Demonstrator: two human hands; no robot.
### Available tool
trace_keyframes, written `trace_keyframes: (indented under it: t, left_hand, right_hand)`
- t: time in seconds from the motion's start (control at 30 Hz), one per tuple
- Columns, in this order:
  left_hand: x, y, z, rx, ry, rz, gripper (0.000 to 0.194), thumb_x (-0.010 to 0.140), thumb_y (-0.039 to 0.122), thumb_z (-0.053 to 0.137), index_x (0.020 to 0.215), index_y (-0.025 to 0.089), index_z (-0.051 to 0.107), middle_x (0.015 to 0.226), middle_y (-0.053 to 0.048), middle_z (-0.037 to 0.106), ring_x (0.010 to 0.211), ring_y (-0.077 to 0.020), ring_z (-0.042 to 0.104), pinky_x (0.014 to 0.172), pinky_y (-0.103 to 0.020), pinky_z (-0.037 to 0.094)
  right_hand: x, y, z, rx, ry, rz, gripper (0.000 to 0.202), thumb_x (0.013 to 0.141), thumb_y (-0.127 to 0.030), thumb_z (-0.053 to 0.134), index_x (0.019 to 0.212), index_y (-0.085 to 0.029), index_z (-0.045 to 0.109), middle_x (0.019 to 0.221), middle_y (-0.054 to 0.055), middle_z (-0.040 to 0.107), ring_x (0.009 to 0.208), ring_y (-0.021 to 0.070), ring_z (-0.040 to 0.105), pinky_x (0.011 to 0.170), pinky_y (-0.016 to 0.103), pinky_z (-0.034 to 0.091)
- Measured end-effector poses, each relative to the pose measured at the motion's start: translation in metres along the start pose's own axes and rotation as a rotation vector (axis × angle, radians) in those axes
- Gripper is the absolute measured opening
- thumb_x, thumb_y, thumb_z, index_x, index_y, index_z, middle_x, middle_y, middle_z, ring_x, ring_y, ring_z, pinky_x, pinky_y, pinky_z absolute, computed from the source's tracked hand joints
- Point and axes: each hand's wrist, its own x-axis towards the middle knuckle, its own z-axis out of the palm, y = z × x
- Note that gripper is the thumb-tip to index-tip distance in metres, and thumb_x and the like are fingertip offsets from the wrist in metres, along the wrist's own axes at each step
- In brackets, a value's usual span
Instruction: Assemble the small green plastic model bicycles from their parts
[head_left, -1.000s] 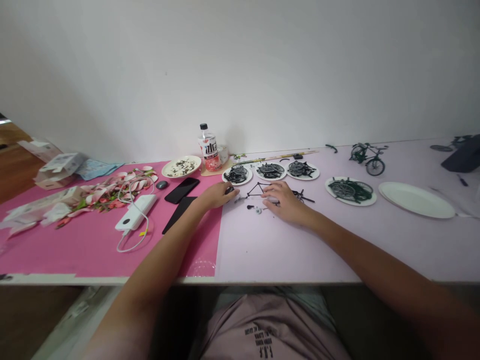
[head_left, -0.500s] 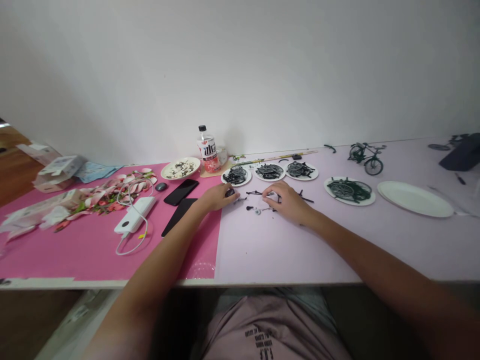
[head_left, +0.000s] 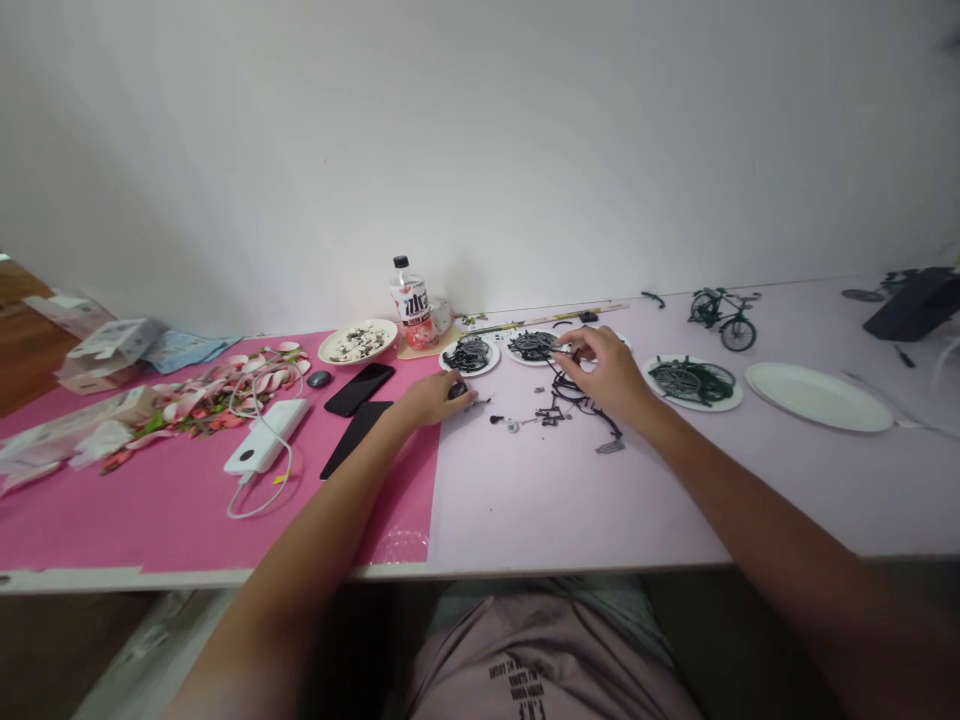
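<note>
your right hand (head_left: 606, 370) has its thumb and forefinger pinched on a thin black part (head_left: 555, 365), at the near side of the middle plate (head_left: 523, 361); whether the part touches the plate or the tabletop (head_left: 510, 510) is hidden from you by that hand. your left hand (head_left: 427, 398) has its fingers curled about a small dark object (head_left: 459, 388) with a greyish tip; you can't make out what it is. the black pieces (head_left: 568, 390) beneath your right hand look like slim bicycle frame tubes and wheels, in the style of the little bicycle (head_left: 718, 308) standing farther right. judging by their thinness, they should be very light and fairly stiff, but likely to snap or bend at the narrow joints, and smooth enough to twist in a pinch. so take hold close to a thick junction, with the fingertips only, and keep pressure off the long bars and spokes. loose pieces lie tangled together, so lift gently lest one catch another.
</note>
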Motion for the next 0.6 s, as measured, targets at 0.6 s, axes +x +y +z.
trace_keyframes:
  t: [0.6]
  left_hand:
    - [0.0,0.002,0.0,0.019,-0.006,-0.011,0.061,0.094,0.074,0.038,0.115,0.021,0.062,0.116,-0.015,0.074,0.1,-0.0345,0.07,0.082,-0.041,0.052]
  right_hand:
    - [0.008,0.021,-0.012,-0.083,-0.258,0.142,0.039,0.088,-0.056,0.072,0.111,-0.025,0.073,0.084,0.005,0.071,0.072,0.0227,0.062,0.064,0.034,0.045]
